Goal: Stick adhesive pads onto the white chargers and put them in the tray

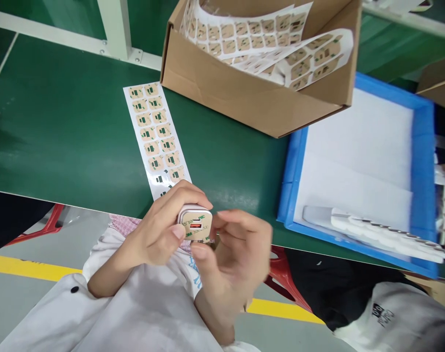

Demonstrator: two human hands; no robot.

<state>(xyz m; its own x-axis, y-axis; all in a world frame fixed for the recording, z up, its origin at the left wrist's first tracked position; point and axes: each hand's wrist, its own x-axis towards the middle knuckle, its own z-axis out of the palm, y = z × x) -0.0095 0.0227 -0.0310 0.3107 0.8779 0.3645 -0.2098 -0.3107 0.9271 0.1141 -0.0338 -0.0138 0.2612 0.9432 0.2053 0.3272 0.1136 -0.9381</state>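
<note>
My left hand (pixel 154 234) is closed around a small white charger plug (pixel 186 208), thumb in front and fingers behind. The plug's end face points up at me and shows a port with a red-orange inside. A tan adhesive sticker (pixel 204 225) with printed letters covers that face around the ports. My right hand (pixel 242 244) is just to the right of the plug, slightly blurred. Its thumb and forefinger are apart, with their tips close to the sticker's edge. Behind my left hand lies a white sheet of tan stickers (pixel 154 132) on the green table.
A cardboard box (pixel 244 98) filled with more sticker sheets (pixel 240 36) stands at the back. To the right, a blue tray (pixel 290 195) lined with white paper holds a row of white pieces (pixel 376 232). Another person's sleeve (pixel 402 318) is at lower right.
</note>
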